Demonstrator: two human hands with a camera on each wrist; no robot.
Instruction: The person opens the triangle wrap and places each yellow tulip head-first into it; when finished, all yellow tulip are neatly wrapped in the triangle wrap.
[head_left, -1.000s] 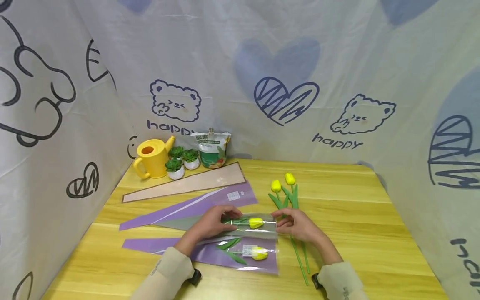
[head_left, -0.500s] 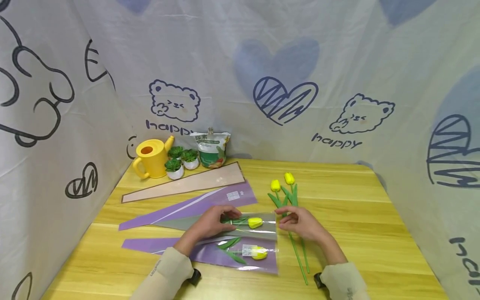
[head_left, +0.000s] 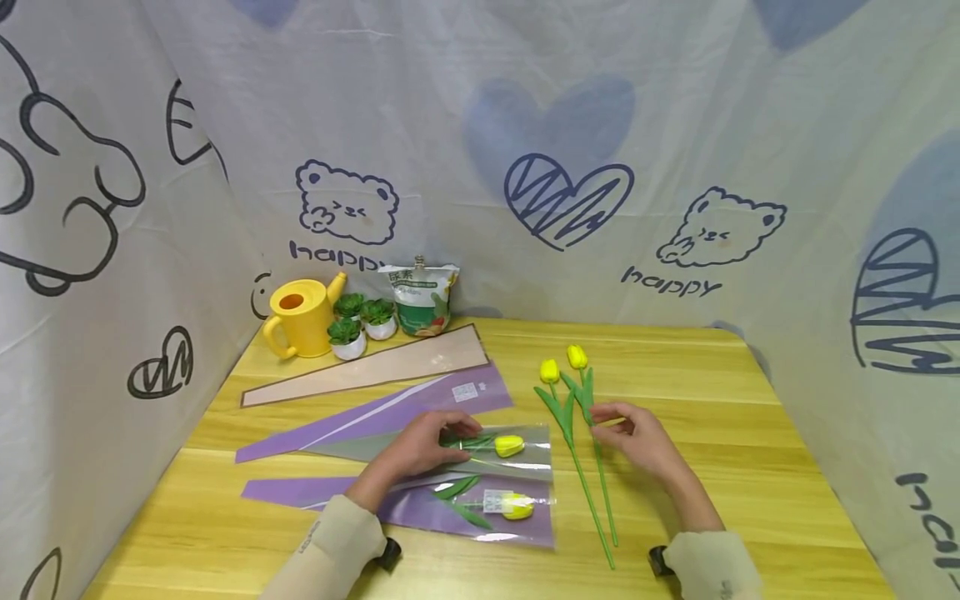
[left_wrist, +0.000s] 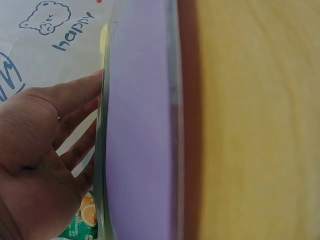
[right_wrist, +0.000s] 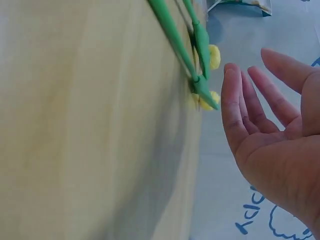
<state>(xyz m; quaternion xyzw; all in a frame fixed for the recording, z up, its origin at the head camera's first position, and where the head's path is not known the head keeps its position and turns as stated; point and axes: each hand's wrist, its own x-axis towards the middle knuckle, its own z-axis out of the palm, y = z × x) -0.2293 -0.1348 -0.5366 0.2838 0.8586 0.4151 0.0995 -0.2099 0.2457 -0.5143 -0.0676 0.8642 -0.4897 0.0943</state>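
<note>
My left hand rests its fingertips on a see-through grey flower sleeve with a yellow tulip inside. In the left wrist view, that hand's fingers reach to the sleeve's edge, slightly spread. Nearer me lies a purple sleeve holding another yellow tulip. My right hand hovers beside two loose tulips, one with its yellow head to the left, the other further back. Nothing sits between the right hand's parted fingers in the right wrist view.
Behind the hands lie another purple sleeve and a pale pink one with a dark border. At the back left stand a yellow watering can, potted succulents and a green-and-white bag. Printed cloth surrounds the wooden table.
My right hand has moved right, away from the grey sleeve's open end, to the loose tulips' stems. The left hand has stayed on the sleeve.
</note>
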